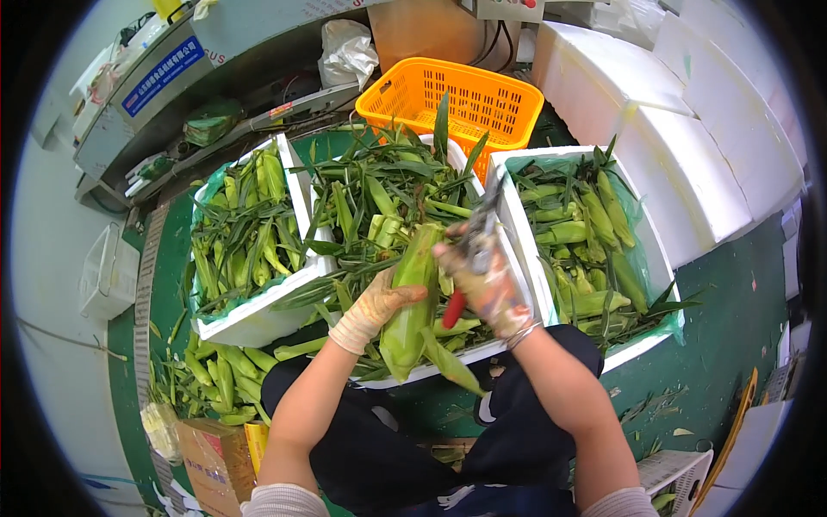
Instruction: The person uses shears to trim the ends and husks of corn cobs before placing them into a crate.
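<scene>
My left hand [377, 308], in a pale glove, is closed round a green ear of corn in its husk [405, 332]. The ear tilts with its top end toward my right hand, and a loose husk leaf hangs off its lower side. My right hand [489, 289], in a stained glove, grips hand shears with a red handle [454, 308]. Motion smears the metal end of the shears, so their blades cannot be told open from closed. Beneath both hands, a white foam box [520, 263] overflows with corn ears and cut leaves [353, 194].
More husked corn fills foam boxes at left [297, 185] and right [650, 237]. An orange plastic basket [508, 90] stands behind the middle box. Loose ears [226, 379] lie on the floor at left, near a cardboard box [211, 465]. Large white foam boxes [680, 164] stack at far right.
</scene>
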{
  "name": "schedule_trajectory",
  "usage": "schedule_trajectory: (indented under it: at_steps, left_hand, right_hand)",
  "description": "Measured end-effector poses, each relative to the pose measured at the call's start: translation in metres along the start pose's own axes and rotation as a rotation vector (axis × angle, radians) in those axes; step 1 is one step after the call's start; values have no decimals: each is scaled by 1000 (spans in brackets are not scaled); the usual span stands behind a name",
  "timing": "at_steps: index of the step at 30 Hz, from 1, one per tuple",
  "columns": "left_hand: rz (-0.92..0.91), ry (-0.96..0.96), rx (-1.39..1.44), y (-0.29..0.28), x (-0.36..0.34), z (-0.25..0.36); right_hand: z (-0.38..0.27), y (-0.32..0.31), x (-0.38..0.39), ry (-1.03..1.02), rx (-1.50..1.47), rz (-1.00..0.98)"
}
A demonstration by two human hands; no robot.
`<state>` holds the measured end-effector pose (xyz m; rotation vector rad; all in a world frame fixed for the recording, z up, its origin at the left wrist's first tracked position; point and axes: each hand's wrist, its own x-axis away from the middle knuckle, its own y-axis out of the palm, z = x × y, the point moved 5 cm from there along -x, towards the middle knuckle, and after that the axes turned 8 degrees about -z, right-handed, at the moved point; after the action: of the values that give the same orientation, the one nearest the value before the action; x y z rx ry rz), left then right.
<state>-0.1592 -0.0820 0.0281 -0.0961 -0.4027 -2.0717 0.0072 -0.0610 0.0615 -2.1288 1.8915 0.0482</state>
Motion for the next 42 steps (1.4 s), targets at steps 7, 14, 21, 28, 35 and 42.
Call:
schedule_trajectory:
  at_steps: [7,14,21,28,35,42]
  left_hand:
    - [193,158,-343,20,-8,2]
    - [543,101,-731,13,2,13]
    - [674,183,-1341,25,3,21]
    - [335,322,-133,-6,-14,-2]
    - [715,268,433,-84,-18,18]
    - [411,637,662,-189,25,49]
  right_hand:
    - [19,-9,-23,31,135,266]
    - [20,6,5,113,-258,40]
    - [1,-1,3,19,319,106]
    - [22,9,6,83,-1000,46]
    - [10,27,32,254,-893,-430]
    - [27,17,-9,125,488,-37]
